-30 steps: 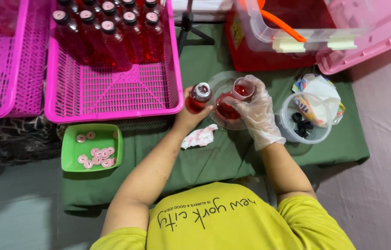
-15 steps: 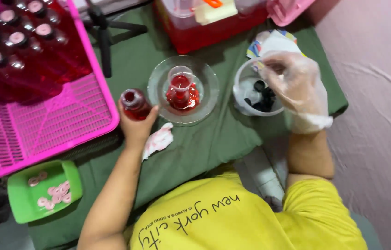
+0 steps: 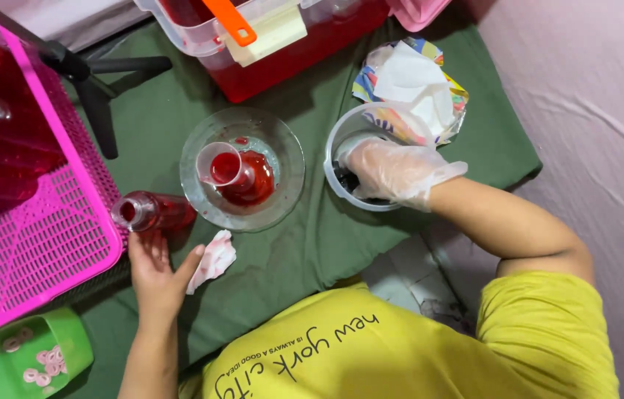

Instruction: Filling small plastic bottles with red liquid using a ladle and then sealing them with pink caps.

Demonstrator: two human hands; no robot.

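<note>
The left hand (image 3: 155, 275) lies open just behind the uncapped red bottle (image 3: 151, 213), fingers loose. The gloved right hand (image 3: 393, 171) digs in the tub (image 3: 341, 148); whether it grips anything is hidden. Capping looks next, needing a cap brought squarely over the bottle's mouth.

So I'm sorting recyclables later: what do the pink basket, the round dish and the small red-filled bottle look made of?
Pink basket: moulded plastic, going by its glossy lattice mesh. Round dish: clear, shiny, either glass or plastic; the look leaves it open. Small bottle: transparent, red liquid showing through, probably plastic, though glass is possible.
</note>
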